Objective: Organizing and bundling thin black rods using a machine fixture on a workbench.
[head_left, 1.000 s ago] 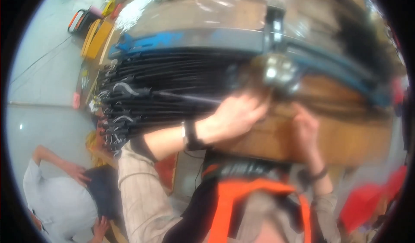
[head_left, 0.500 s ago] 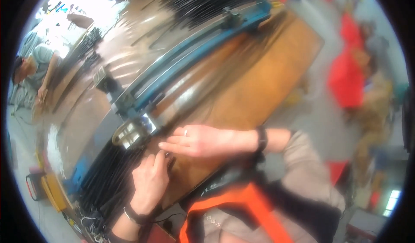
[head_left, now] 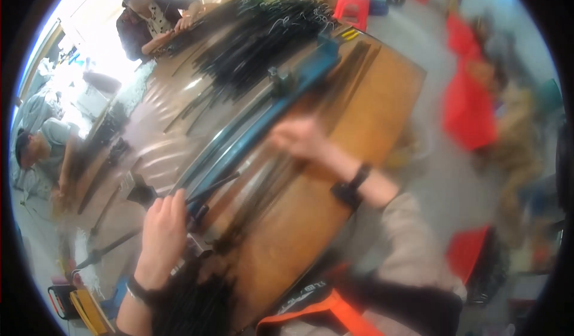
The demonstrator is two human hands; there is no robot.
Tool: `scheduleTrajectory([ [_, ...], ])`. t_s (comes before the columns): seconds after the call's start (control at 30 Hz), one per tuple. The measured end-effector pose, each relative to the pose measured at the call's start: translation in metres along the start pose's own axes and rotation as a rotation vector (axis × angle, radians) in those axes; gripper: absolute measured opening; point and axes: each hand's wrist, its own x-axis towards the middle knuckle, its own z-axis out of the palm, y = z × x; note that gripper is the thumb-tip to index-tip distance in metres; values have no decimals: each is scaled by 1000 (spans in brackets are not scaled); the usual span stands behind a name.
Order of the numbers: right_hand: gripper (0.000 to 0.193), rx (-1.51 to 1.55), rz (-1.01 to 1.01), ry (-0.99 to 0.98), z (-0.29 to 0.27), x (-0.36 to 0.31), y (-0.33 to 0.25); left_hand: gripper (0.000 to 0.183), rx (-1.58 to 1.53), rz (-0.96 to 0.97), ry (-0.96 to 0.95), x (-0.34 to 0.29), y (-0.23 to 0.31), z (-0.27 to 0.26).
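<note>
My left hand (head_left: 162, 234) is closed around a thin black rod (head_left: 218, 185) at the near end of a long blue rail (head_left: 254, 134). The rod slants out past both sides of the fist, down to the lower left. Beside my fingers sits a dark metal block (head_left: 139, 191) on the rail; the rest of that fitting is hidden. My right hand (head_left: 299, 137) hovers over the rail's right side, smeared by motion. Its fingers look bent, but whether they hold anything does not show.
Many black strips lie heaped on the brown table (head_left: 382, 90) and in a dark bundle (head_left: 191, 294) below my left hand. Two people (head_left: 140, 22) work across the table and at the left. A red stool (head_left: 351, 8) stands beyond the far end.
My hands have parted: the right moved up and away along the rail, the left shifted left onto the rod by the block. The view has swung, bringing a second person in.
</note>
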Motion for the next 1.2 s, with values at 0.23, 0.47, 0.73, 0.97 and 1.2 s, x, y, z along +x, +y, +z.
scheduleTrajectory([
  [0.23, 39, -206, 67, 40, -4, -9, 27, 29, -121, -104, -33, 13, 7, 0],
  [0.47, 39, 406, 313, 20, 1, 3, -66, 31, -18, -198, 60, -27, -3, -14],
  [0.73, 40, 245, 16, -54, 30, 29, -116, 36, 134, -186, 60, -71, 1, -40],
  [0.97, 42, 172, -37, 34, 54, 32, -121, 35, 147, -223, 193, -113, 0, -44],
  [1.2, 33, 143, -55, 197, 71, 57, -143, 26, 69, -349, 259, -151, -18, -50],
])
